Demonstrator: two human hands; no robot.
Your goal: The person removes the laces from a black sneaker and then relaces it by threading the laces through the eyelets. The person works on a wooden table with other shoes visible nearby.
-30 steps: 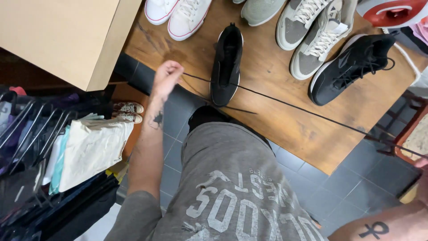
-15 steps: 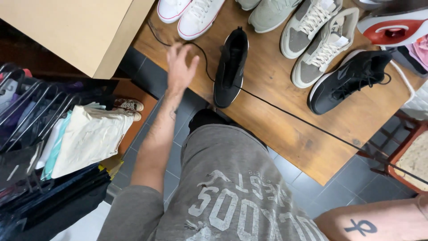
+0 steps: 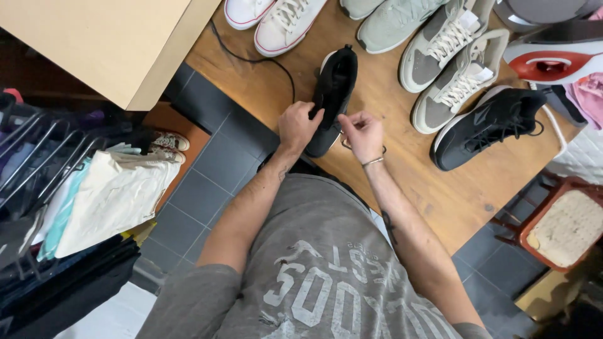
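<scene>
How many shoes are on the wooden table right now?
7 in view: a black shoe between both hands, two white sneakers top left, one pale green top centre, two grey-and-white right of it, one black sneaker far right. More may lie beyond the frame.

Both bare forearms reached forward from the torso, converging ahead of the chest. The left hand [image 3: 297, 125] was curled, fingers bent downward in a loose grip. The right hand [image 3: 363, 134] sat just beside it, fingers pinched together, a thin band at its wrist.

White sneakers [image 3: 276, 19] cut off above.
</scene>
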